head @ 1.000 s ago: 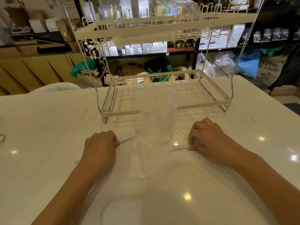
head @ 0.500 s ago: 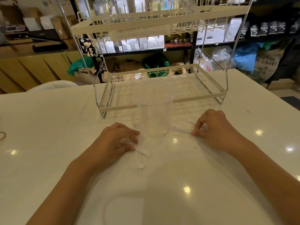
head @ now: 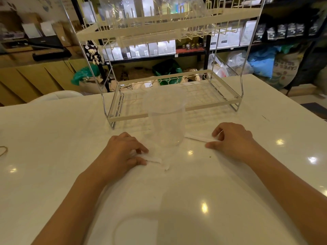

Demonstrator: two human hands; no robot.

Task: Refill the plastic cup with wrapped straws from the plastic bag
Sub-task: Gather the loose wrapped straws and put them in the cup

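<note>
A clear plastic cup [head: 165,124] stands upright on the white table [head: 53,147], between my two hands; it looks empty. My left hand [head: 122,152] rests on the table to the cup's left, fingers pinching the end of a white wrapped straw [head: 153,159]. Another wrapped straw [head: 166,166] lies under it, running toward me. My right hand [head: 233,140] is to the cup's right, thumb and fingers closed on a wrapped straw [head: 198,138] that lies flat and points at the cup's base. No plastic bag of straws can be made out on the table.
A cream two-tier wire rack [head: 177,110] stands just behind the cup; clear plastic packaging [head: 141,11] sits on its upper shelf. A bit of twine [head: 3,151] lies at the table's left edge. Shelves, boxes and sacks fill the background.
Both hands slid inward toward the cup. The left hand gathered its straw across the one lying toward me; the right hand shifted its straw up beside the cup's base.
</note>
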